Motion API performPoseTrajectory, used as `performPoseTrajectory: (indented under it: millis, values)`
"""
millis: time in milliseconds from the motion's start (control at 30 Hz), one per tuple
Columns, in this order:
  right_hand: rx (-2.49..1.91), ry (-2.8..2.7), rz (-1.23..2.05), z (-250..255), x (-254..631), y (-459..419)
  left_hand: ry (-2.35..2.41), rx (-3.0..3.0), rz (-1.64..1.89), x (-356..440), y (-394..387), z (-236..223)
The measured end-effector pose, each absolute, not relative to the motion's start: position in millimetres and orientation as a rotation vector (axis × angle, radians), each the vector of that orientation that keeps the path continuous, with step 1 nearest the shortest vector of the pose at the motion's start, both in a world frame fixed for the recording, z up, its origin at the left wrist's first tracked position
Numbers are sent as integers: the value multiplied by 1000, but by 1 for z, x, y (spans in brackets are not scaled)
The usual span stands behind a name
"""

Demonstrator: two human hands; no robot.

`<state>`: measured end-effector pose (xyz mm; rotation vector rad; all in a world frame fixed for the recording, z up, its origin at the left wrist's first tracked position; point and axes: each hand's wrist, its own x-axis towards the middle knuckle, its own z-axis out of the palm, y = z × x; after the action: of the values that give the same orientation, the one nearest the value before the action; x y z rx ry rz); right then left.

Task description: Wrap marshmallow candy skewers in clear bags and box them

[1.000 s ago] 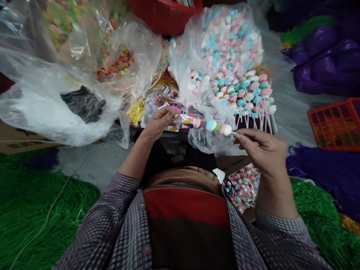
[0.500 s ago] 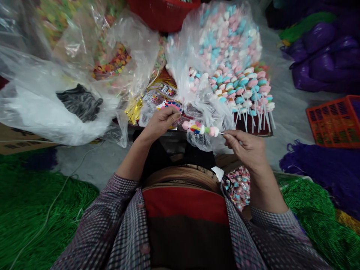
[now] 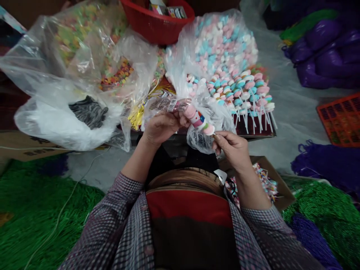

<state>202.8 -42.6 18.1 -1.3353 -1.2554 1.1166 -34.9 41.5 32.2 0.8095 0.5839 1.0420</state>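
Observation:
A marshmallow skewer (image 3: pixel 198 117) in a clear printed wrapper slants between my two hands, its far end up to the left. My left hand (image 3: pixel 165 125) is closed, its fingertips gripping the wrapped skewer from the left side. At the lower end, my right hand (image 3: pixel 232 148) pinches the stick and the gathered wrapper neck; a small gold tie seems to show at the fingertips. Gold twist ties (image 3: pixel 135 119) lie beyond my left hand. Unwrapped marshmallow skewers (image 3: pixel 244 88) are heaped at the right on the table, white sticks pointing toward me.
A clear bag of marshmallows (image 3: pixel 225 41) and a bag of colourful gummies (image 3: pixel 84 37) stand at the back, with a red basket (image 3: pixel 160 28) between. A white bag with a black bundle (image 3: pixel 89 111) lies left. A cardboard box (image 3: pixel 282 187) of wrapped sweets sits below right.
My right hand has moved left and slightly down, and the skewer now tilts more steeply. My left hand has come in closer, alongside the wrapper. The view has shifted slightly.

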Motion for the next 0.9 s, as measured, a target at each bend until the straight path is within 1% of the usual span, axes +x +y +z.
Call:
performPoseTrajectory:
  millis: [100, 233, 333, 533, 700, 800, 900]
  values:
    - [-1329, -1249, 1131, 17, 201, -44, 569, 832, 1064, -23, 40, 38]
    - [-1376, -1282, 1143, 11, 198, -46, 682, 809, 1122, -11, 43, 39]
    - [-1404, -1244, 1140, 5, 191, -46, 754, 783, 1138, -5, 43, 30]
    - [-1381, -1184, 1182, -4, 171, -46, 697, 827, 1170, -6, 33, 12]
    - [-1365, -1182, 1268, -6, 161, -45, 657, 781, 1238, -12, 33, 23]
    - [-1350, -1218, 1270, -4, 156, -45, 676, 719, 1221, -3, 33, 29]
    - [-1332, -1243, 1262, -1, 151, -45, 720, 708, 1211, 11, 29, 26]
